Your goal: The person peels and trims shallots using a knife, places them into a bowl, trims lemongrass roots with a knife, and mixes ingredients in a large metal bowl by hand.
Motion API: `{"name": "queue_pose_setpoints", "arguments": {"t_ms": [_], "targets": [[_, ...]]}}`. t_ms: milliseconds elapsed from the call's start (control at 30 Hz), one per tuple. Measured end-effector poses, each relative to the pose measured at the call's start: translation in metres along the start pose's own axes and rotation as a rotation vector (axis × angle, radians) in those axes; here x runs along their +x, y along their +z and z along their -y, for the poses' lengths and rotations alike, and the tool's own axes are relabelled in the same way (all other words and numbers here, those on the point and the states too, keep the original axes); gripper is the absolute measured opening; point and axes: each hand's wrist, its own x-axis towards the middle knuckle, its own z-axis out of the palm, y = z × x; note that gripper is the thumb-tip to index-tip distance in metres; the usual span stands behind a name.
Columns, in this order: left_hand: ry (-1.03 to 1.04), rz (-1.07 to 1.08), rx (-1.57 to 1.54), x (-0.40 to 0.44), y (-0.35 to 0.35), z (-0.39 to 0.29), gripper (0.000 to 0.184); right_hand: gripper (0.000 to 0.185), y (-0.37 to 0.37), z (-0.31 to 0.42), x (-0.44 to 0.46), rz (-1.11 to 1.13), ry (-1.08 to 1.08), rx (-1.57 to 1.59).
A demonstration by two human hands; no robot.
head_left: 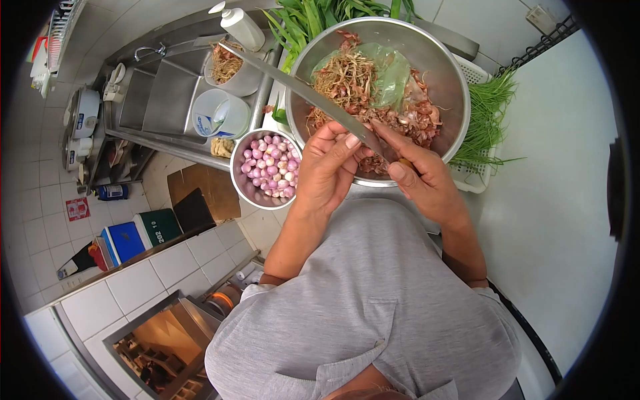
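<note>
A long knife [313,98] is held in my right hand [427,177], its blade stretching up and left across the large steel bowl [455,83]. My left hand [327,163] is closed right at the blade, thumb and fingers pinched together. Whatever it grips, if anything, is hidden. Both hands are over the near side of the bowl, which holds brown-red skins and root trimmings [343,77] and a crumpled green plastic bag [385,73]. Left of my left hand, peeled purple-and-white shallots [270,167] fill a smaller steel bowl [238,175].
A steel sink [170,90] lies to the left. Beside it stand a clear plastic tub [217,115], a container of root trimmings [228,63] and a white pump bottle [242,29]. Leafy greens [307,20] are behind the bowl; thin green stalks [490,120] hang over a white basket [475,180].
</note>
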Motion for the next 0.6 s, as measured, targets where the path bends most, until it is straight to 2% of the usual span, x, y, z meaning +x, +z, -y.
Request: {"name": "queue_pose_setpoints", "arguments": {"t_ms": [133,200,233,400,600], "targets": [[0.008,-0.007,0.023,-0.001,0.002,-0.001,0.015,0.054,0.0,-0.002,0.0,-0.006,0.06,-0.073],[0.01,-0.009,0.037,-0.001,-0.002,-0.001,0.016,0.053,0.001,-0.011,0.003,-0.015,-0.069,-0.128],[0.009,-0.009,0.036,-0.001,-0.006,0.0,0.016,0.053,0.001,-0.011,0.002,-0.015,-0.069,-0.128],[-0.022,0.04,-0.016,-0.002,-0.009,-0.002,0.025,0.051,-0.001,-0.007,-0.002,0.0,0.177,0.23],[-0.052,-0.017,-0.009,-0.001,-0.001,-0.004,0.03,0.052,0.004,-0.012,-0.003,-0.054,0.145,0.233]]}}
